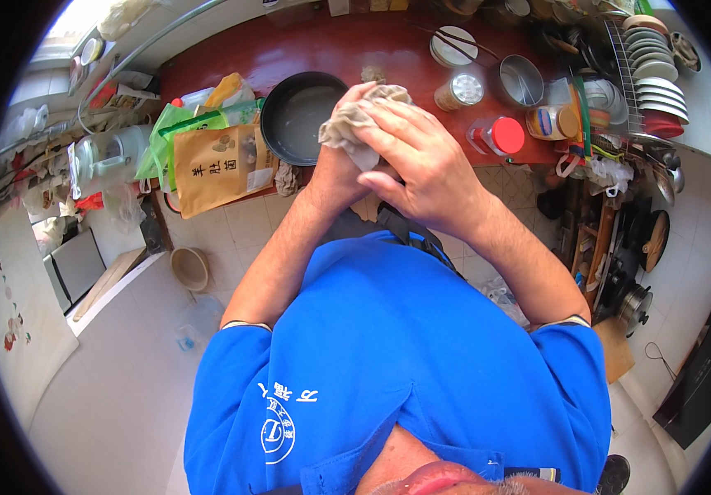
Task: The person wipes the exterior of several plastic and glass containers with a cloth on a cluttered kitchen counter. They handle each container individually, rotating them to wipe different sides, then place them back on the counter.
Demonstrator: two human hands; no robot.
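A crumpled greyish-beige cloth [349,129] is bunched between my two hands, above the near edge of the red table [386,59]. My left hand [340,170] is under and behind the cloth, its fingers largely hidden. Over the cloth lies my right hand [420,148], fingers extended and pressed on it, thumb towards my body. A dark round pan [296,117] stands on the table just left of the hands. Behind them lies a small pale crumpled lump [372,74]. Which hand bears the cloth's weight is not plain.
Left of the pan lie a brown paper bag [216,167] and green bags. At the right stand a lidded glass jar [467,90], a red-lidded jar [507,135], a metal pot [520,80] and white plates with chopsticks [453,46]. A dish rack [624,74] holds stacked plates.
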